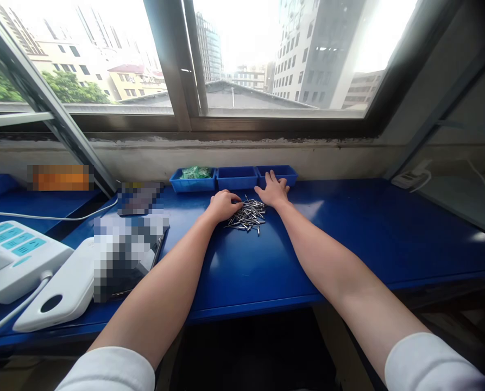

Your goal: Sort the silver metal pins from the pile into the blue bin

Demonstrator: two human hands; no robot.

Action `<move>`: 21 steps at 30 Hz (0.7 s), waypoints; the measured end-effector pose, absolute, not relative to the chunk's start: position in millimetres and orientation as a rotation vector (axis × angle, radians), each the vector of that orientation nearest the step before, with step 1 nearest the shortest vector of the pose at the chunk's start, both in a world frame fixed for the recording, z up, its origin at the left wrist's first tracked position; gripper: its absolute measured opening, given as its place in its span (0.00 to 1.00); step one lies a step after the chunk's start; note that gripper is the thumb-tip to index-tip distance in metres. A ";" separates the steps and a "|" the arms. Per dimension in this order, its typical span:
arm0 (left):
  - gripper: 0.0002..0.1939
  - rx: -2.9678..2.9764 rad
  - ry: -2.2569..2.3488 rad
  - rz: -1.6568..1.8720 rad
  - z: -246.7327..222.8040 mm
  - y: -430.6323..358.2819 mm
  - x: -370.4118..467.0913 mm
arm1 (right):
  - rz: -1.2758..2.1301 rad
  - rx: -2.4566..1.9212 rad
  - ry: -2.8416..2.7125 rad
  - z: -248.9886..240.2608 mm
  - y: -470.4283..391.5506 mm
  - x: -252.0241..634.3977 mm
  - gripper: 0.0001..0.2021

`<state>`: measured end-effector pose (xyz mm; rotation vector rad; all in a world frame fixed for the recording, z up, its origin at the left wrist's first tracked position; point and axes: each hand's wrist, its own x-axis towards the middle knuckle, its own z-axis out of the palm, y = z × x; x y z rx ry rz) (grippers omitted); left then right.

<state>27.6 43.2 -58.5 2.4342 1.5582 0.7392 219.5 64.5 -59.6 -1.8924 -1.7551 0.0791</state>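
Note:
A loose pile of small silvery metal pins (248, 214), slim like blind rivets, lies on the blue tabletop between my hands. My left hand (225, 206) rests at the pile's left edge with its fingers curled in. Whatever its fingertips may hold is hidden. On the other side, my right hand (275, 191) reaches to the front of the right blue bin (293, 176), fingers spread, with nothing visible in them. It partly covers that bin. Beside it stand the middle blue bin (237, 182) and the left blue bin (193, 185), which holds green-tinted plastic bags (195, 172).
The blue table (258, 277) runs along a window wall. At left lie a white power strip (18, 255), a white oblong device (61, 293), a dark flat object (140, 198) and blurred items. A metal frame post (75, 130) rises there. Another white socket (413, 175) sits far right.

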 end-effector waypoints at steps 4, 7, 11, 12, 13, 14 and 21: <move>0.11 2.347 1.606 0.747 -57.7 44.1 31.2 | 0.100 -1.876 -1.737 -61.0 66.0 219.9 0.36; 0.09 2.308 1.623 0.746 -58.3 44.7 33.1 | 0.105 -1.885 -1.719 -60.2 66.1 220.0 0.36; 0.08 2.306 1.580 0.868 -58.0 43.3 34.1 | 0.105 -1.903 -1.702 -60.4 68.0 220.8 0.37; 0.08 2.305 1.549 0.922 -57.4 42.6 34.2 | 0.111 -1.911 -1.703 -60.7 68.5 221.1 0.37; 0.09 2.301 1.509 0.980 -56.7 42.0 34.2 | 0.114 -1.919 -1.704 -60.8 68.8 221.1 0.37; 0.09 2.292 1.463 1.037 -55.9 41.7 34.4 | 0.111 -1.924 -1.703 -60.7 68.6 220.8 0.37; 0.08 1.853 1.180 1.316 -53.4 47.2 38.4 | 0.049 -1.433 -1.814 -48.8 49.3 201.3 0.22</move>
